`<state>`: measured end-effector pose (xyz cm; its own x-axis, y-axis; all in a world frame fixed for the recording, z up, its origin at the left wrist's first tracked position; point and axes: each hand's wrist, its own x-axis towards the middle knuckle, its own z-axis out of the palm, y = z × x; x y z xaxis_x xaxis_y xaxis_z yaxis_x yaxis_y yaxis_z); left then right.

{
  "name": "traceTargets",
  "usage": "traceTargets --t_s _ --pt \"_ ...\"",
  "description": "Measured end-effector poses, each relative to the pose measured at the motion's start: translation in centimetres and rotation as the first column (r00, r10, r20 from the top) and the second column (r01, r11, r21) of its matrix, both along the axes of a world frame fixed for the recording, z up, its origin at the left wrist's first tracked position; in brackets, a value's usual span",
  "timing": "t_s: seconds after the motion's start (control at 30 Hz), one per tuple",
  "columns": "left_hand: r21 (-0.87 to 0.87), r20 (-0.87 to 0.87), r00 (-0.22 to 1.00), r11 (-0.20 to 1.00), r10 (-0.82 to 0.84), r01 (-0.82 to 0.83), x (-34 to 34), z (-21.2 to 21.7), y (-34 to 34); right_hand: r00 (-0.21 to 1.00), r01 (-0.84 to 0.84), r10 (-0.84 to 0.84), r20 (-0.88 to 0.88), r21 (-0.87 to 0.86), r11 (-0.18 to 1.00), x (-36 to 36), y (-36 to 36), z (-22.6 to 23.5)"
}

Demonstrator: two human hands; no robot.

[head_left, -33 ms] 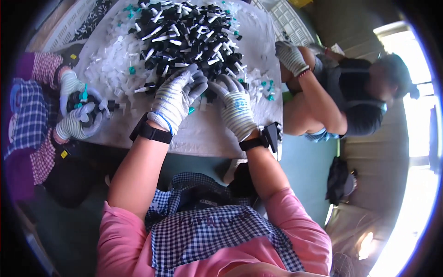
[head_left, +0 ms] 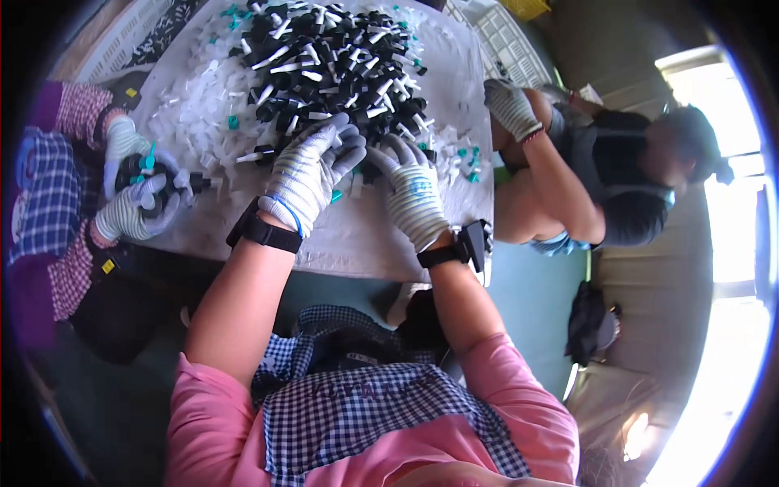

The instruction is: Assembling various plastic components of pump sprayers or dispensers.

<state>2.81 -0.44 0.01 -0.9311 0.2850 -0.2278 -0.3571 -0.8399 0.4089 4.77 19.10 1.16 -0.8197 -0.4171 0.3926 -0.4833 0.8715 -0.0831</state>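
Note:
Both my hands wear white striped gloves with grey fingers. They are at the near edge of a heap of small black plastic pieces with white stems [head_left: 324,65], piled on a pale covered table [head_left: 324,256]. My left hand [head_left: 308,170] is closed with bent fingers; a small whitish bit shows between them, too little to name. To its right, my right hand [head_left: 412,191] reaches to the pile's edge with fingers apart, touching black pieces partly hidden beneath them. A black piece with a white stem [head_left: 258,154] lies beside my left hand.
Translucent white pieces [head_left: 199,105] and green bits [head_left: 473,176] lie around the heap. At left, a co-worker's gloved hands [head_left: 134,203] hold black and green parts. Another person [head_left: 625,170] sits at right. White crates [head_left: 507,36] stand behind the table.
The view has shifted very slightly. My hands keep their place at the heap's edge, and the co-worker's gloved hands at left have turned a little.

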Motion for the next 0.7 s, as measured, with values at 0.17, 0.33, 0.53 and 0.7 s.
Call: traceTargets --t_s 0.17,0.33,0.53,0.7 --pt "0.067 0.023 0.999 0.997 0.038 -0.039 0.0 1.3 -0.9 0.992 0.048 -0.059 0.113 0.09 0.995 0.5 -1.2 1.0" --pt "0.127 0.057 0.997 0.991 0.044 -0.051 -0.1 2.0 -1.3 0.966 0.035 -0.06 0.25 0.105 0.994 0.2 -1.2 2.3" --pt "0.08 0.056 0.998 0.997 0.01 -0.014 0.2 1.4 -1.3 0.962 0.115 -0.131 0.241 0.082 0.99 0.7 -0.8 1.3" --pt "-0.021 0.035 0.999 1.0 0.006 -0.006 0.3 1.5 -1.2 0.979 0.108 -0.12 0.167 0.08 0.991 0.7 -0.4 0.6"
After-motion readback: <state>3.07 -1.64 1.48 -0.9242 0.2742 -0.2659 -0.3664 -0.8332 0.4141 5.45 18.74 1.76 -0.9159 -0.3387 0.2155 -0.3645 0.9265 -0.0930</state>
